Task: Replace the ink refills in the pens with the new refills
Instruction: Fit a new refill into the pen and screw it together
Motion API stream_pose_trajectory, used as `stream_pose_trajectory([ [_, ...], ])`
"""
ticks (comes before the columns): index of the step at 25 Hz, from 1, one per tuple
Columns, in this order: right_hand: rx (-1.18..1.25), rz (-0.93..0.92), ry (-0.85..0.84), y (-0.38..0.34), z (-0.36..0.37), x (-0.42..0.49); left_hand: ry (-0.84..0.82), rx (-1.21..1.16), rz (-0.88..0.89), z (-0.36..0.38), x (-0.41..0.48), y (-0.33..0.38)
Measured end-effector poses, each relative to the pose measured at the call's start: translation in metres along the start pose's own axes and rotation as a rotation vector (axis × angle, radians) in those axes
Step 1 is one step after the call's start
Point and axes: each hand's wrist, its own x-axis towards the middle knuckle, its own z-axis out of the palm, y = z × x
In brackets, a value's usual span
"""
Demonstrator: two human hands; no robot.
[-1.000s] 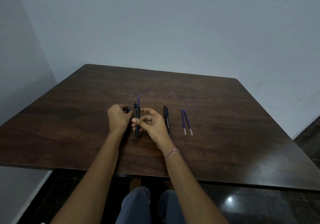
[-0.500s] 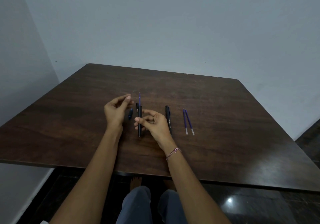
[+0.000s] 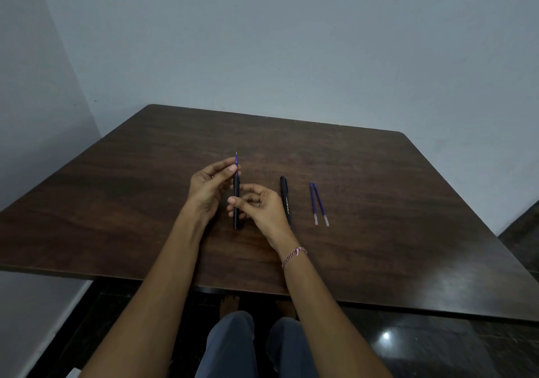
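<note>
My right hand [image 3: 261,206] grips a black pen barrel [image 3: 236,214] held upright above the dark wooden table [image 3: 379,246]. A blue refill [image 3: 236,164] sticks out of the barrel's top, and my left hand [image 3: 208,186] pinches it between thumb and fingers. A second black pen [image 3: 285,199] lies capped on the table just right of my right hand. Two new blue refills [image 3: 318,203] with clear ends lie side by side further right. The small pen tip piece seen earlier is hidden behind my hands.
Pale walls close in behind and to the left of the table. My knees [image 3: 253,348] show below the table's near edge, over a dark glossy floor.
My left hand has left the small tip piece on the table, risen, and closed its fingers on the blue refill sticking out of the barrel. My right hand still holds the barrel.
</note>
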Motion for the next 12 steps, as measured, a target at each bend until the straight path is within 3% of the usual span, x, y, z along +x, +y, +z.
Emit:
stream_pose_trajectory([
  [12,-0.074,-0.001,-0.055,-0.0007,0.0017,0.0002,0.056,-0.055,-0.017,0.0001,-0.0008,0.004],
])
